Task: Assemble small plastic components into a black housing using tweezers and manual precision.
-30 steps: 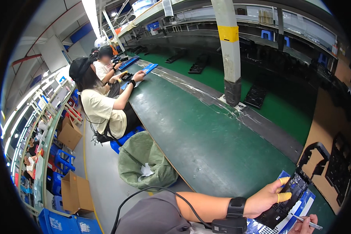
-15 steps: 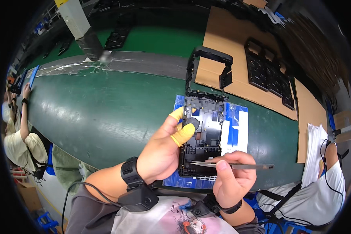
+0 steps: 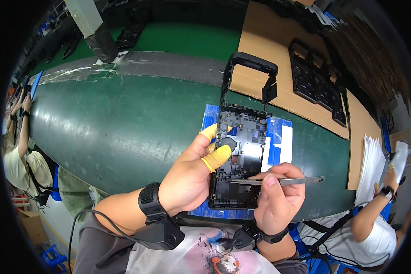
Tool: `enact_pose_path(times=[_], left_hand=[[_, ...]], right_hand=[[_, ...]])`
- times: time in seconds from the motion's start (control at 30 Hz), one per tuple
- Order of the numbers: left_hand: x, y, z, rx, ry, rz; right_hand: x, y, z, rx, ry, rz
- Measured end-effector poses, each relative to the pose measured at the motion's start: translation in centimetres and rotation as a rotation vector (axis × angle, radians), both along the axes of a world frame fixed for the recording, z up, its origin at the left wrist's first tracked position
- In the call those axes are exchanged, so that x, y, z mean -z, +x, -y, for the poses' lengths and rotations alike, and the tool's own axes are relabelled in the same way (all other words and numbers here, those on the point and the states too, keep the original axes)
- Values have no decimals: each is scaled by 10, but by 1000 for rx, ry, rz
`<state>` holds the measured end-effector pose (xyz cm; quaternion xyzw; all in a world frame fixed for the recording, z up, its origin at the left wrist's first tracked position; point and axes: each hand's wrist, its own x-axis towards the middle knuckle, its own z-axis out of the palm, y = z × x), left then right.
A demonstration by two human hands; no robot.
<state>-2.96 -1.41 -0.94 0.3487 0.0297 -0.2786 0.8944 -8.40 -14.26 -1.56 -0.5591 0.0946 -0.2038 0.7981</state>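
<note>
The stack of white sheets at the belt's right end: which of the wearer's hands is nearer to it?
Right. The right hand, holding metal tweezers, lies between the black frame and the stack of white sheets; the left hand grips the frame's far side.

Yellow finger cots cover the thumb and forefinger of the left hand [image 3: 187,182], a black strap with a boxy black unit and trailing cable circles its wrist, and the right hand [image 3: 274,201] wears a similar black wristband.
</note>
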Motion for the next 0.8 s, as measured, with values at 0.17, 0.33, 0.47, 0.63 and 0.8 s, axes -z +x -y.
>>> enact_pose_path(times=[0.17,0.33,0.47,0.63,0.8], left_hand=[[-2,0,1,6,-37,-5],[1,0,1,-11,-13,0],[1,-1,1,-8,-32,-2],[0,-2,2,-18,-4,7],[0,-2,2,8,6,3]], right_hand=[[1,-1,0,-9,8,-26],[1,0,0,-8,-3,-33],[4,0,0,-14,-17,-30],[7,-2,4,-57,63,10],[8,-3,5,-35,41,-17]])
